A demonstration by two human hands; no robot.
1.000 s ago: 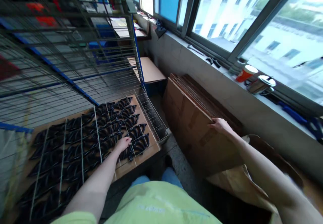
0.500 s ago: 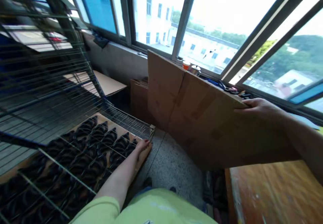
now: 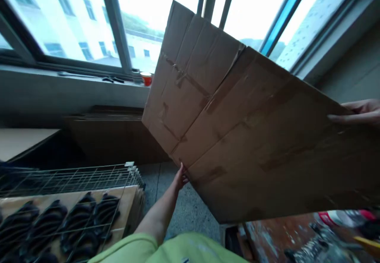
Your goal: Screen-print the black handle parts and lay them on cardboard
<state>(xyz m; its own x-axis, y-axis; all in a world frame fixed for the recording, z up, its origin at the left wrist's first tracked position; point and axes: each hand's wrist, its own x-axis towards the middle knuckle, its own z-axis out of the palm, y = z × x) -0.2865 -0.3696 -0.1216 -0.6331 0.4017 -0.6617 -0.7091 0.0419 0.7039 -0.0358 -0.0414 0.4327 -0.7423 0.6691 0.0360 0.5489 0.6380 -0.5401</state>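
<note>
A large flattened brown cardboard sheet (image 3: 237,124), creased and taped along its folds, fills the middle and right of the view, tilted in front of the window. My right hand (image 3: 360,112) grips its far right edge, with the fingers over the rim. My left hand (image 3: 179,177) is at its lower edge, with the fingers against the cardboard and partly hidden behind it. The sheet hides much of the window and the wall below it.
A wire rack (image 3: 71,180) sits over black curved parts (image 3: 78,223) on a cardboard base at lower left. A stack of flat cardboard (image 3: 103,136) leans under the windowsill (image 3: 71,85), which holds a red cup (image 3: 146,78). Below right is a stained worktop (image 3: 273,235) with tools.
The top cardboard sheet has come off the stack and is raised in front of the window. My left hand has left the black parts for the sheet's lower edge. The view has swung left.
</note>
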